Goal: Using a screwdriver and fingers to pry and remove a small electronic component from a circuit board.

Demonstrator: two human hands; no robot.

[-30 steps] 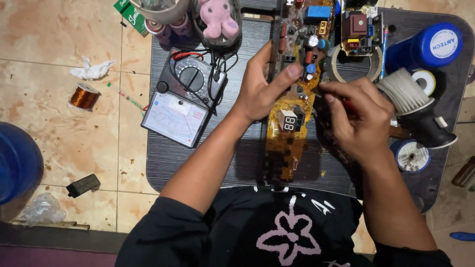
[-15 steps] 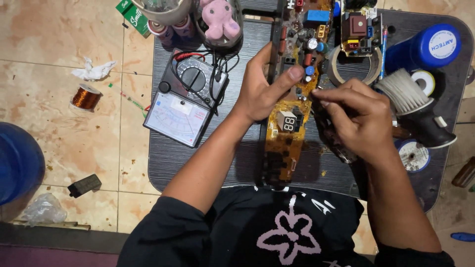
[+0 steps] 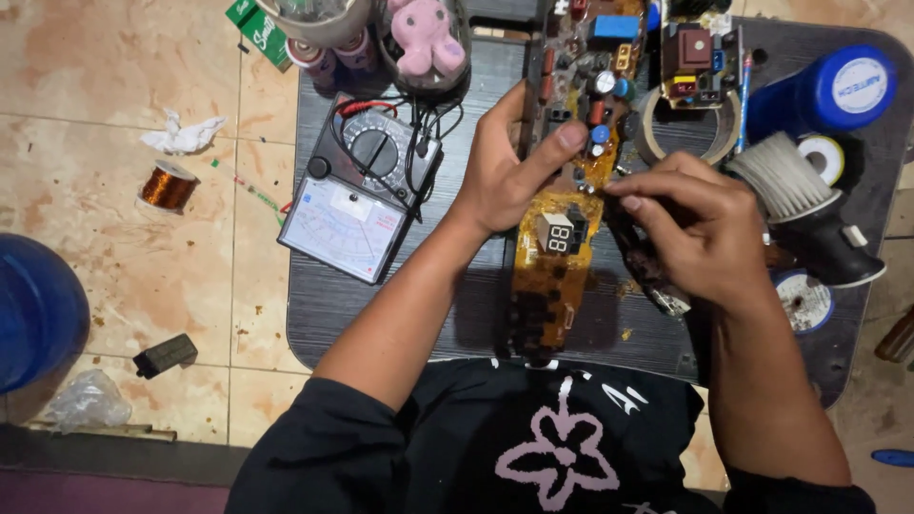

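Yellow-brown circuit board [image 3: 557, 257] lies at frame centre on the dark table [image 3: 381, 314]. Left hand [image 3: 509, 167] clasps its upper left edge, index finger laid across the components. Right hand [image 3: 700, 233] is pinched shut on a dark slim tool [image 3: 652, 276] just right of the board. Analog multimeter [image 3: 362, 200] left of centre; copper wire spool [image 3: 168, 185] on the floor, far left.

White-faced meter dial [image 3: 338, 228] left; small digit display [image 3: 556, 232] on yellow board [image 3: 552, 276].
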